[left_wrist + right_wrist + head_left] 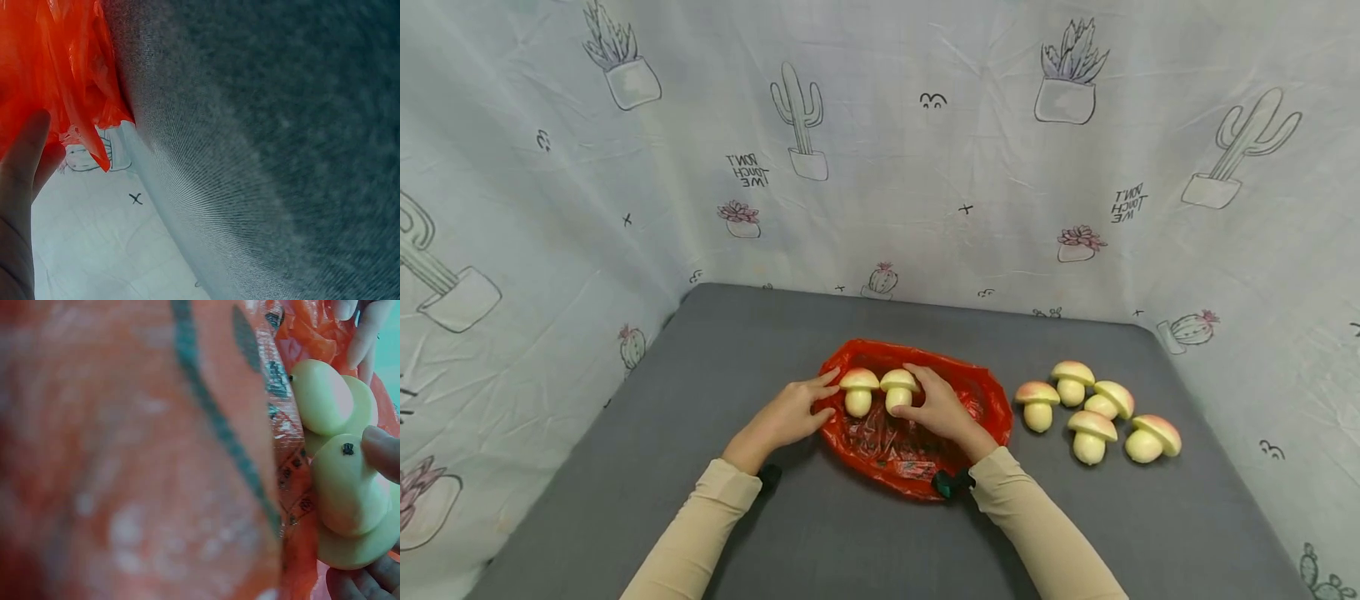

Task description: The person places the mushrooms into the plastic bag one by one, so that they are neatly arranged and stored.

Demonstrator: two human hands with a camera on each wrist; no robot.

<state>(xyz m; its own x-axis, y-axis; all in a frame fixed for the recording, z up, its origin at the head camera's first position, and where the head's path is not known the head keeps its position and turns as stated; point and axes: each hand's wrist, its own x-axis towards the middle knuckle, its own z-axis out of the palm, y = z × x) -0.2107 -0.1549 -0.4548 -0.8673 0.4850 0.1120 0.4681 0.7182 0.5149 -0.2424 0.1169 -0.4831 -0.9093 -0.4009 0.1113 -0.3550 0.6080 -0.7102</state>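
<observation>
A red plastic bag [880, 471] lies spread with its mouth wide on the grey table. Inside it, side by side, are two toy mushrooms with pale stems and yellow-pink caps, the left mushroom [859, 392] and the right mushroom [898, 392]. My right hand [943, 410] holds the right mushroom [350, 487] between thumb and fingers. At the bag's left rim is my left hand [793, 412], its fingers spread and nearly straight. In the left wrist view those fingers [28, 150] lie against the red plastic.
Several more toy mushrooms stand or lie to the right of the bag, among them an upright mushroom [1037, 406] and a tilted mushroom [1152, 437]. A pale cloth [880, 167] printed with cacti hangs behind and beside the grey table [752, 333].
</observation>
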